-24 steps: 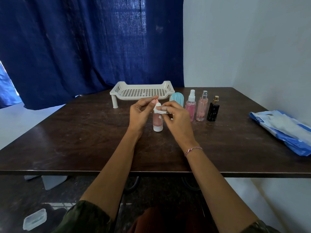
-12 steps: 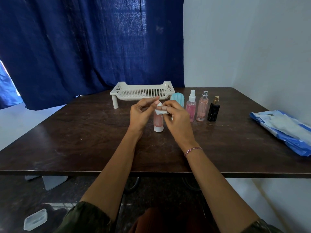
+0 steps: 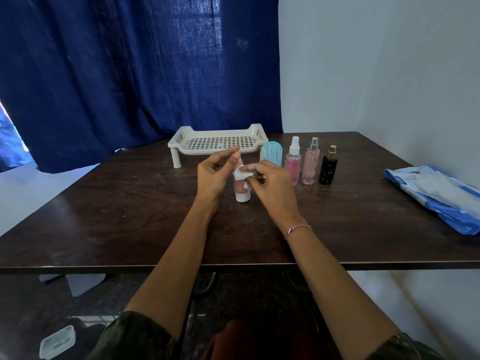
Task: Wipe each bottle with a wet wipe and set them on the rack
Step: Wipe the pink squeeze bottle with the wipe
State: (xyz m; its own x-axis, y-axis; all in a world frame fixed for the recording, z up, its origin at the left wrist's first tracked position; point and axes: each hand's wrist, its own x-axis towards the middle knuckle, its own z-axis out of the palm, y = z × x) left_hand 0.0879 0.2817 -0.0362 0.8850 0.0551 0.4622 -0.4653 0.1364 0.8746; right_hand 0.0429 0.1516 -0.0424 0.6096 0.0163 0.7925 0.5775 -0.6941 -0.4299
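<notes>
Pink bottle (image 3: 242, 188) upright on its white cap, left hand (image 3: 211, 175) pinching its top, right hand (image 3: 275, 183) pinching the wet wipe (image 3: 240, 174) against it; a hard sideways rub could topple it.

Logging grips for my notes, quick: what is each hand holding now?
Left hand: pinches the top of the small pink tube with a white cap.
Right hand: pinches the white wet wipe against that tube.
</notes>
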